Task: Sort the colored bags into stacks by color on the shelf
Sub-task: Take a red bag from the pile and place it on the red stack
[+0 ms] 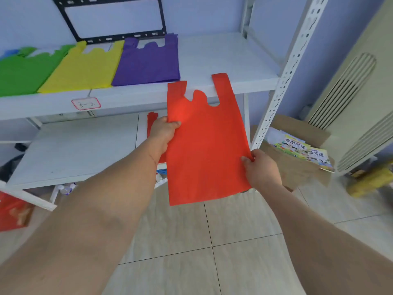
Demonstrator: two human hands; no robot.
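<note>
- Your right hand (260, 167) pinches the lower right edge of a flat red-orange non-woven vest bag (204, 145), thumb on its front face.
- Your left hand (163, 130) grips the same bag at its upper left edge, fingers curled behind and thumb in front, so the two hands hold it spread in the air, handles up, in front of the white metal shelf (223, 60).
- Behind your left hand, another red bag (152, 122) lies on the lower shelf board, mostly hidden.
- On the upper board three stacks lie side by side: green bags (23, 75) at left, yellow bags (85, 69) in the middle, purple bags (148, 62) to the right, their edges touching.
- To the right of the purple stack the board is bare white.
</note>
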